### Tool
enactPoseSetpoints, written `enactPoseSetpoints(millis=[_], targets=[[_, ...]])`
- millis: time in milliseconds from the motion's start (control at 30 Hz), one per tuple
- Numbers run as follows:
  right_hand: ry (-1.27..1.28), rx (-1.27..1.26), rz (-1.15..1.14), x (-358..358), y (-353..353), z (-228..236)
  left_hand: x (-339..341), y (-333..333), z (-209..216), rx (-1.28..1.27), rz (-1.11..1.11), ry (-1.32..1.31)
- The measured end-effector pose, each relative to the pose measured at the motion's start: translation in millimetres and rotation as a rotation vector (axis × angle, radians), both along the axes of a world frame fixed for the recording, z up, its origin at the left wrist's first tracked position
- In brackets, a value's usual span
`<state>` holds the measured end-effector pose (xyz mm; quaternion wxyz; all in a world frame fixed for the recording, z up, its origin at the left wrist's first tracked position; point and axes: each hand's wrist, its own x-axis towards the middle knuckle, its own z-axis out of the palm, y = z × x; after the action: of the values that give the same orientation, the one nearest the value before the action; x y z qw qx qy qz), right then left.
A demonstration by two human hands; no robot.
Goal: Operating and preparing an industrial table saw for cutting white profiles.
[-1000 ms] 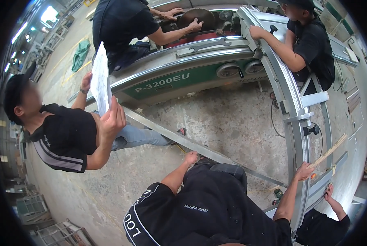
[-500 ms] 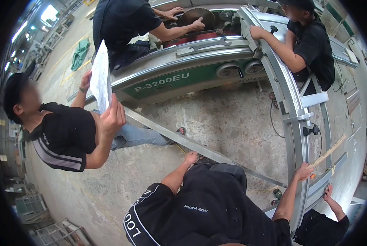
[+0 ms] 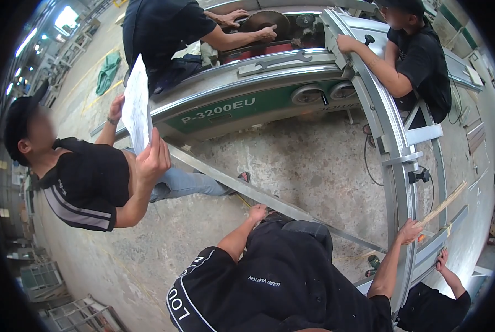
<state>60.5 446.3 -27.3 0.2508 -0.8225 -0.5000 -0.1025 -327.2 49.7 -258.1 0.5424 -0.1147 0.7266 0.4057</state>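
Observation:
My left hand (image 3: 258, 213) is beside my knee, below the long grey metal bar (image 3: 247, 191) that slants across the floor. Its fingers are curled, and what they hold, if anything, is hidden. On the right, my right hand (image 3: 409, 232) is closed around the near end of a thin wooden strip (image 3: 445, 203), against the long metal rail (image 3: 388, 133) of the sliding frame. The strip points up and to the right from my fist.
A green and grey panel saw (image 3: 220, 113) stands ahead, an open-end wrench (image 3: 283, 60) on its edge. One co-worker's hands touch the round saw blade (image 3: 265, 27). Another person holds white paper (image 3: 137, 105) at left. Two more people are along the right-hand frame.
The co-worker at the saw blade has shifted slightly to the left. My own hands and the wooden strip show no visible movement.

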Motion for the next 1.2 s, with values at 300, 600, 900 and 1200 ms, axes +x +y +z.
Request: enactPoseSetpoints(millis=[300, 600, 900, 1200], targets=[[0.052, -0.013, 0.001, -1, 0, 1, 2, 2, 2, 0.005, -0.002, -0.003], [0.035, -0.040, 0.017, 7, 3, -4, 1, 2, 4, 0.013, -0.008, -0.017], [0.033, -0.031, 0.009, -3, -3, 6, 2, 5, 8, 0.019, 0.025, -0.045], [0.058, -0.015, -0.017, -7, -4, 7, 1, 8, 13, 0.023, 0.010, -0.021]])
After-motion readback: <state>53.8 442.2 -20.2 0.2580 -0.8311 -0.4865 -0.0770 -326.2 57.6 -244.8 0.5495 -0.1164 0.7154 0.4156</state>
